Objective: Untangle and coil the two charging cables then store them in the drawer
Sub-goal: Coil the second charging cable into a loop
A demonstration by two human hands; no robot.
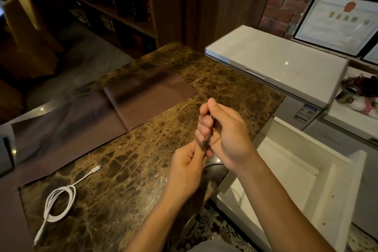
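A white charging cable (59, 203) lies coiled on the brown marble counter (126, 170) at the front left, with both plug ends trailing out. Above the counter's right edge my right hand (223, 135) is closed around a grey coiled cable (207, 138), of which only a thin bundle shows between the fingers. My left hand (188, 165) sits just below it, pinching the bundle's lower end. A loop of the grey cable hangs under my hands. To the right of the counter a white drawer (290, 172) stands pulled out, its inside looking bare.
A dark brown mat (106, 108) covers the counter's far left part. A white chest freezer (274, 61) stands behind the drawer. Framed certificates (335, 22) lean on the brick wall. Cans and clutter (360, 94) sit at the far right. Wooden shelves fill the back left.
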